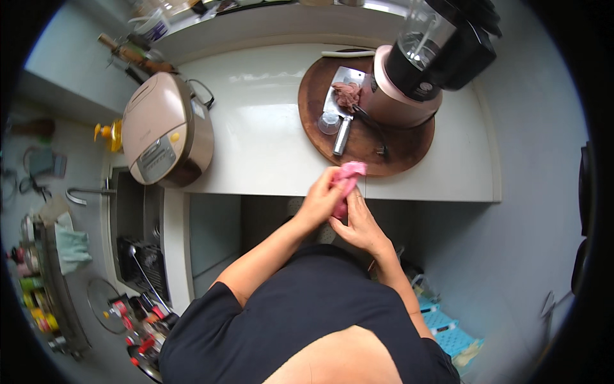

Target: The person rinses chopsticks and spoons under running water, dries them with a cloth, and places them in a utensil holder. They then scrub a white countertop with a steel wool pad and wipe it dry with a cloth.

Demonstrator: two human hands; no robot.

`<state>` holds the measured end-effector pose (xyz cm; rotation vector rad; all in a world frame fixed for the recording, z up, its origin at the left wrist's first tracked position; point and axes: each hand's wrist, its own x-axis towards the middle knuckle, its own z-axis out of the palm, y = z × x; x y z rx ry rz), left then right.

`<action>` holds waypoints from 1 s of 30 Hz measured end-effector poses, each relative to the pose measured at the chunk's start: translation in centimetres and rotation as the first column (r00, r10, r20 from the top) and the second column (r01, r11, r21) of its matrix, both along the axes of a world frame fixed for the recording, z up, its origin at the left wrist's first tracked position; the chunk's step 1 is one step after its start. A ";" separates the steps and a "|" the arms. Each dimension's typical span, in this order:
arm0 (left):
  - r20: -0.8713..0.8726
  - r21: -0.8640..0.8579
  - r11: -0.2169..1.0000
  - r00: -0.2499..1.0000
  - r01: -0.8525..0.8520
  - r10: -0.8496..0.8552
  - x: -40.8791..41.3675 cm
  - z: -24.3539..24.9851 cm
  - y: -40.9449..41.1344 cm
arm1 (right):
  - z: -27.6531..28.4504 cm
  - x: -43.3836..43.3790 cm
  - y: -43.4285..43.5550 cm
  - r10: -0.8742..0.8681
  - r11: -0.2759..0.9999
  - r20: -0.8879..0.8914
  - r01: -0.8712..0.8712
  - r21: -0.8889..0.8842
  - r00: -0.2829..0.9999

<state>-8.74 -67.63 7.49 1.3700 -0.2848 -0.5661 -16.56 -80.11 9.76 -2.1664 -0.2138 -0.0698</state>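
A crumpled pink cloth [352,172] is held between my two hands, over the front edge of the white counter [254,144]. My left hand [322,198] grips it from the left. From the right and lower side, my right hand [360,223] closes on the same cloth, with a ring on one finger. Just beyond them lies a round wooden board [355,158]. It carries a cleaver [341,134], a crumpled brownish-pink bundle [346,95] on the blade, a small clear cup or lid [329,122] and a pink blender [403,108] with a clear jar.
A rice cooker [165,129] stands on the counter's left, with a yellow pump bottle [111,136] behind it. Further left is a sink [132,206] with a faucet [88,192]. Bottles [144,331] crowd the lower left. Blue plastic baskets [446,326] sit low on the right.
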 end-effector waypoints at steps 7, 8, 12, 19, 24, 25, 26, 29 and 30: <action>-0.298 -0.296 0.858 0.894 -0.419 0.334 2.3 -0.2 7.9 | 1.5 -0.9 -1.3 0.076 0.982 -0.203 -0.037 0.187 0.976; -0.183 -0.235 0.857 0.887 -0.458 0.423 3.2 -0.6 8.4 | 0.8 -1.5 -1.7 0.072 0.984 -0.217 -0.033 0.176 0.974; 0.299 -0.107 0.908 0.858 -0.405 0.418 7.0 -4.4 10.6 | -1.0 -4.1 -1.4 0.094 0.990 -0.340 -0.054 0.127 0.936; 0.555 0.278 0.765 0.747 -0.581 0.366 5.7 -5.7 20.4 | -1.6 -2.6 5.4 0.155 0.988 -0.445 -0.134 0.079 0.882; 0.750 0.085 0.261 0.234 -0.962 0.618 -1.6 -5.0 35.2 | -0.1 1.7 14.2 0.272 0.958 -0.382 -0.285 0.024 0.883; 0.652 0.105 0.132 0.168 -0.986 0.739 -3.1 -6.2 38.8 | 0.4 2.6 16.0 0.322 0.937 -0.373 -0.348 -0.004 0.870; 0.513 0.084 -0.005 0.039 -0.996 0.857 -4.7 -6.7 41.8 | 0.8 3.2 17.6 0.345 0.926 -0.393 -0.378 -0.009 0.853; 0.640 0.408 -0.389 -0.045 -0.826 0.767 -8.8 -11.4 52.3 | 0.9 4.4 20.7 0.375 0.910 -0.404 -0.414 -0.011 0.835; 0.702 0.482 -0.464 0.011 -0.743 0.712 -10.2 -13.6 55.7 | 0.8 4.7 21.7 0.402 0.896 -0.397 -0.444 -0.015 0.825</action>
